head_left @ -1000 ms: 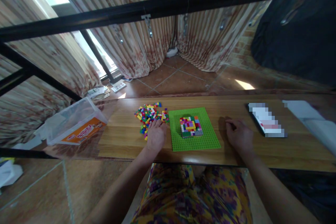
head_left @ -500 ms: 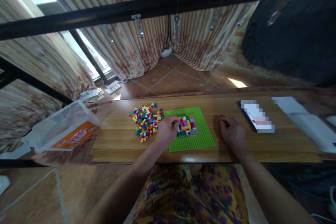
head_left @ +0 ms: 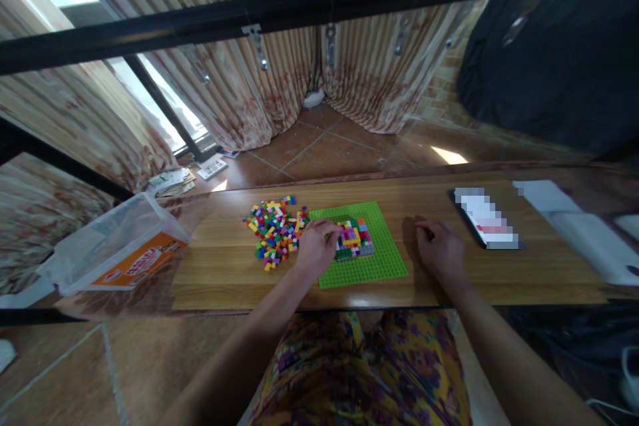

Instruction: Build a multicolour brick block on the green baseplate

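My left hand [head_left: 317, 246] is at the left side of a small multicoloured structure of toy building bricks [head_left: 355, 239], thumb and forefinger pinched at its upper left. Whatever those fingertips hold is too small to make out. Under the structure lies a green studded baseplate [head_left: 387, 256], whose left edge my hand partly covers. Just left of that hand spreads a heap of loose building bricks [head_left: 277, 229] in many colours. On the wooden board to the right of the baseplate rests my right hand [head_left: 442, 249], its fingers curled in, with nothing visible in them.
A phone [head_left: 486, 219] with a blurred screen lies right of my right hand, and white papers [head_left: 579, 229] lie beyond it. At the left stands a clear plastic box [head_left: 120, 243] with an orange label. A black bar [head_left: 299, 10] crosses above the wooden board [head_left: 214, 266].
The view has shifted slightly. My left hand stays at the brick structure with its fingers still pinched, and my right hand keeps its curled pose on the board.
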A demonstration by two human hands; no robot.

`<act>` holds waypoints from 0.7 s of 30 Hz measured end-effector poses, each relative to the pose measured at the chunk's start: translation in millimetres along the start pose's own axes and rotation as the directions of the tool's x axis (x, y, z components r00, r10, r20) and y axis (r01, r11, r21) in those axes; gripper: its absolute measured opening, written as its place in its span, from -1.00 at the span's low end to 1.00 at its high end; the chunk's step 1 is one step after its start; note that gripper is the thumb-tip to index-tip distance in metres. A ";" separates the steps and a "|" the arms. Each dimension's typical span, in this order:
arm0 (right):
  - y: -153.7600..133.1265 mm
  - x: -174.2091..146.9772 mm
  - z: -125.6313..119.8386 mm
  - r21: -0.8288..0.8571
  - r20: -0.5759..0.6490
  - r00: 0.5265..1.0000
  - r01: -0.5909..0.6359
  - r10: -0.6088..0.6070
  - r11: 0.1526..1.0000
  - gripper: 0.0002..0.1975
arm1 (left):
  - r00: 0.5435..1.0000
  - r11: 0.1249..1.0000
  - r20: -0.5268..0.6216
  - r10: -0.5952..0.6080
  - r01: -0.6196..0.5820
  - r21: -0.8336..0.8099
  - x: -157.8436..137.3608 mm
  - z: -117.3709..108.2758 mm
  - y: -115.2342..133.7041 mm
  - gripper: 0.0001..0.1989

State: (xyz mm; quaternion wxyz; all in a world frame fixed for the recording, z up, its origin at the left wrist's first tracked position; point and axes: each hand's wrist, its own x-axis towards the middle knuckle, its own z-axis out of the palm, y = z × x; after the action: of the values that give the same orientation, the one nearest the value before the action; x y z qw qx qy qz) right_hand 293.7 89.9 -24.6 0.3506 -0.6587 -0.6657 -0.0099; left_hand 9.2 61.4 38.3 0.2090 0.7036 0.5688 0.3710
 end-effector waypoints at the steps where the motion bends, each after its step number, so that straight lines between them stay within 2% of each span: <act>1: -0.2 0.0 -0.1 0.001 0.003 1.000 0.001 -0.001 1.000 -0.72 | 1.000 1.000 0.000 -0.005 0.005 -0.001 0.2 0.0 0.0 -0.79; 5: -0.4 -0.5 -0.2 -0.007 0.003 1.000 -0.005 0.005 1.000 -0.72 | 1.000 0.999 0.019 0.011 -0.012 0.032 0.9 -0.3 -1.1 -0.77; 15: 1.8 -0.5 2.5 -0.015 0.010 1.000 0.000 0.000 1.000 -0.72 | 0.980 0.926 0.136 0.144 -0.182 0.331 -11.1 7.5 4.6 -0.69; 18: 2.7 -0.7 3.5 -0.014 0.005 1.000 0.001 -0.001 1.000 -0.72 | 0.982 0.932 0.111 0.153 -0.181 0.316 -14.6 8.8 4.7 -0.67; 21: 3.6 -1.0 3.9 -0.013 0.010 1.000 0.003 -0.003 1.000 -0.72 | 0.992 0.966 0.036 0.124 -0.129 0.226 -22.0 9.1 3.7 -0.65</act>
State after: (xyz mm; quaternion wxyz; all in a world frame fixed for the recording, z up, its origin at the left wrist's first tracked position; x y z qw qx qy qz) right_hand 295.0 91.4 -29.7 0.3431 -0.6600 -0.6682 -0.0113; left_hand 16.9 40.5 28.8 0.1091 0.7619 0.5591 0.3082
